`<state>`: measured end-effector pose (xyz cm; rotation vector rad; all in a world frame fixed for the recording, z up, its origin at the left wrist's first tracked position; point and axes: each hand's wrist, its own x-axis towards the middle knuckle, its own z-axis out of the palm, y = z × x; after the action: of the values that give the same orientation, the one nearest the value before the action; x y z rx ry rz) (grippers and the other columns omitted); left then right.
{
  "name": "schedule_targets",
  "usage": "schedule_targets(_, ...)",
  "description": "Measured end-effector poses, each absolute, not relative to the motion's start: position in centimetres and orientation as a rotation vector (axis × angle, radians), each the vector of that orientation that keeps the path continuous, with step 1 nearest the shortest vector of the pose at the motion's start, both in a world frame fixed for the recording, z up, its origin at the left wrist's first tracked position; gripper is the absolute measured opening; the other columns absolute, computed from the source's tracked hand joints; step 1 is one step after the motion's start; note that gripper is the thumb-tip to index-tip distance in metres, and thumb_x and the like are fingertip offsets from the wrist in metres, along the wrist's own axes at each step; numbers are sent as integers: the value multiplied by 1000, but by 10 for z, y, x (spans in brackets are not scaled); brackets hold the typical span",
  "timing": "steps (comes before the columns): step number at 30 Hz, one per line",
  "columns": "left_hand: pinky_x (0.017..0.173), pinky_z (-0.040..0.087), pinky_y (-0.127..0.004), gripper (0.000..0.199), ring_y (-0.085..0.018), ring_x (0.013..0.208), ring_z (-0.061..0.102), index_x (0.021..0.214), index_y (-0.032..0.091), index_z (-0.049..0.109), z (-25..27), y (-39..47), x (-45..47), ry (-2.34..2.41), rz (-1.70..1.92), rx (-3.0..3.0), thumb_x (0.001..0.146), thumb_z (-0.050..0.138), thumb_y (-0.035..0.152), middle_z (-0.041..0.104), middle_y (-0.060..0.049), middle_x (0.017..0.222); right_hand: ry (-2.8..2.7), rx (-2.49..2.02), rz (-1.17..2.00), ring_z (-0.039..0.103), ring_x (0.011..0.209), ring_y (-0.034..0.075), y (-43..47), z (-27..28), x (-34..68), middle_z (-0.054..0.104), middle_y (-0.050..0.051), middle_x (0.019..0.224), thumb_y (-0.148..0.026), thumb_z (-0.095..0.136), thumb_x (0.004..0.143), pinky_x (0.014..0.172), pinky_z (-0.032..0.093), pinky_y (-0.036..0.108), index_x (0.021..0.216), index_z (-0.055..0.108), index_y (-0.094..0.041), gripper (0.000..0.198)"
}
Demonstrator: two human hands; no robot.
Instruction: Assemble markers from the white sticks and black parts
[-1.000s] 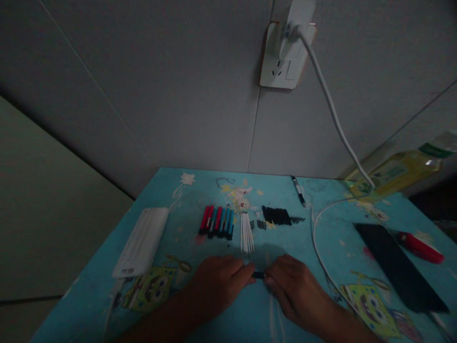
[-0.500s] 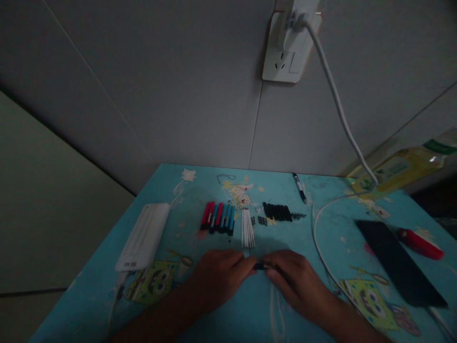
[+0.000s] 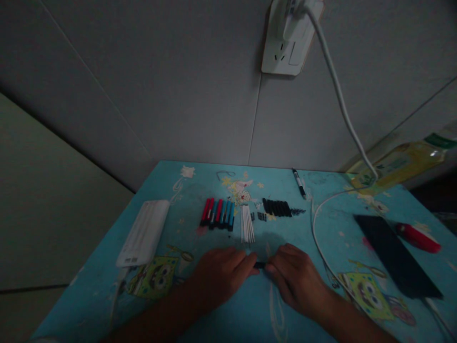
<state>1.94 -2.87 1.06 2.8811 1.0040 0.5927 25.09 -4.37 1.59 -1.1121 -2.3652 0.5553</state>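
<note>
My left hand (image 3: 226, 272) and my right hand (image 3: 298, 281) are closed low over the table, pinching opposite ends of a short dark pen piece (image 3: 260, 265). Most of that piece is hidden by the fingers. Just beyond the fingertips lies a bundle of thin white pen refills (image 3: 246, 225). Red and blue pen barrels (image 3: 218, 214) with dark ends lie in a row to their left. On the right are a row of black pen caps (image 3: 277, 208), tiny dark parts (image 3: 262, 216) and a small dark pile (image 3: 297, 212).
A white power bank (image 3: 144, 233) with a cable lies left. Towards the back right is a whole pen (image 3: 299, 183). A white cable (image 3: 316, 228) curves past a dark phone-like slab (image 3: 396, 255), a red-handled object (image 3: 418, 237) and a yellow liquid bottle (image 3: 403, 162).
The view has shifted slightly, so the tabletop items sit a little higher. Both hands keep hold of the pen piece, and my right fingers have changed position slightly at its right end.
</note>
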Motion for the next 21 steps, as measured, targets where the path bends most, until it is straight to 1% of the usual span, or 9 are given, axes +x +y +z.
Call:
schedule_targets(3, 54, 43, -29, 23, -17, 65, 60, 114, 15, 61, 16, -29, 19, 977, 622, 2958, 101, 50, 30, 59, 1, 71, -2137, -1293, 975, 45, 59, 12, -47, 20, 243, 49, -2, 62, -34, 36, 104, 61, 33, 28, 70, 51, -19, 41)
schedule_targets(7, 52, 40, -30, 23, -17, 63, 58, 116, 14, 62, 20, -30, 18, 936, 638, 3017, 99, 53, 28, 58, 1, 69, -1627, -1431, 1665, 29, 43, 9, -45, 27, 238, 33, -7, 48, -56, 36, 100, 45, 24, 25, 61, 43, -21, 53)
schedule_targets(9, 52, 41, -30, 23, -17, 63, 57, 116, 15, 62, 19, -29, 18, 921, 648, 3010, 99, 54, 28, 58, 1, 70, -1473, -1410, 1890, 23, 37, 8, -43, 29, 238, 28, -9, 41, -63, 37, 96, 40, 19, 25, 57, 42, -22, 57)
schedule_targets(10, 54, 42, -30, 22, -17, 64, 58, 115, 15, 62, 18, -27, 19, 927, 670, 2990, 98, 55, 28, 59, 1, 71, -1434, -1397, 1934, 23, 35, 8, -42, 29, 239, 29, -9, 38, -64, 38, 96, 39, 19, 25, 57, 43, -22, 58)
schedule_targets(12, 59, 46, -31, 20, -17, 68, 59, 110, 17, 64, 15, -24, 18, 964, 723, 2927, 98, 56, 30, 62, 0, 75, -1415, -1371, 1916, 30, 34, 8, -40, 28, 240, 36, -8, 37, -63, 38, 96, 41, 25, 24, 61, 51, -20, 57)
schedule_targets(14, 65, 48, -31, 19, -18, 74, 60, 105, 17, 65, 13, -20, 17, 1008, 755, 2861, 97, 57, 32, 64, -1, 79, -1443, -1356, 1821, 39, 39, 10, -38, 27, 241, 45, -6, 42, -60, 36, 98, 46, 33, 23, 71, 59, -18, 55)
schedule_targets(17, 65, 48, -31, 17, -18, 73, 59, 101, 17, 66, 14, -16, 15, 1050, 742, 2790, 97, 56, 31, 63, -2, 78, -1602, -1356, 1547, 50, 52, 11, -38, 28, 243, 54, -2, 55, -52, 35, 102, 55, 40, 24, 77, 64, -17, 51)
schedule_targets(19, 64, 48, -30, 17, -17, 71, 58, 100, 17, 66, 16, -15, 14, 1069, 735, 2757, 97, 56, 31, 62, -1, 76, -1718, -1356, 1323, 56, 64, 13, -38, 30, 244, 61, 0, 69, -45, 41, 101, 62, 44, 24, 85, 65, -18, 40)
schedule_targets(21, 63, 47, -30, 17, -17, 70, 58, 100, 17, 66, 16, -16, 13, 1080, 729, 2747, 98, 56, 31, 62, -1, 76, -1828, -1323, 1173, 61, 76, 15, -39, 32, 245, 67, 2, 85, -39, 48, 100, 70, 47, 25, 100, 65, -20, 25)
